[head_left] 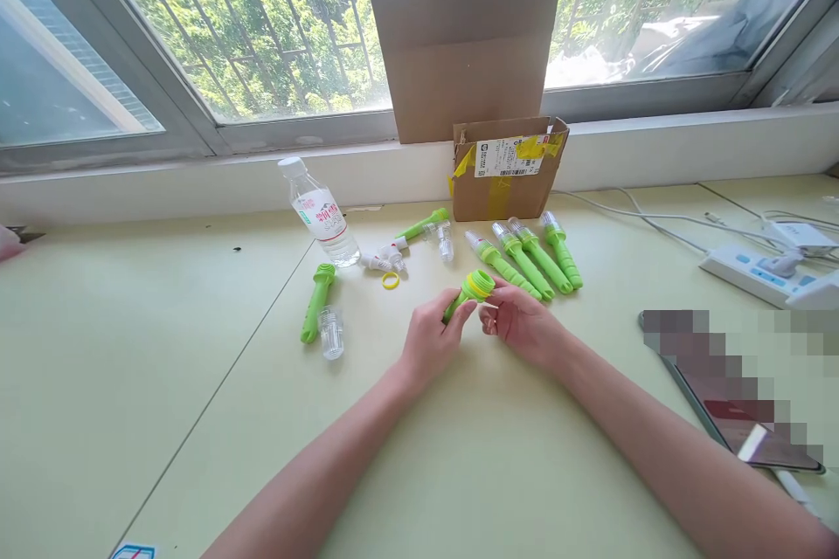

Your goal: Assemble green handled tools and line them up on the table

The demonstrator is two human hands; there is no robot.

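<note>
the person's left hand (pixel 433 330) is closed around a green threaded handle (pixel 469 294), low over the table (pixel 163 349) in front of the cardboard box (pixel 508 175), its open mouth tipped up and a yellow band circling the neck. the right hand (pixel 524 321) is loosely curled, fingertips up at the mouth's right side; from here i can't tell whether they pinch it. just beyond that hand, four green handles with clear caps (pixel 523 260) lie fanned out. over to the left i see a loose green handle (pixel 318 304) beside a clear ribbed cup (pixel 331 334), with an upright labelled water bottle (pixel 321 214) behind them. between the bottle and the hands are white-tipped pieces (pixel 388 258) and a loose yellow ring (pixel 391 280). a phone (pixel 727 393) lies at far right, near a white power strip (pixel 760 272).
</note>
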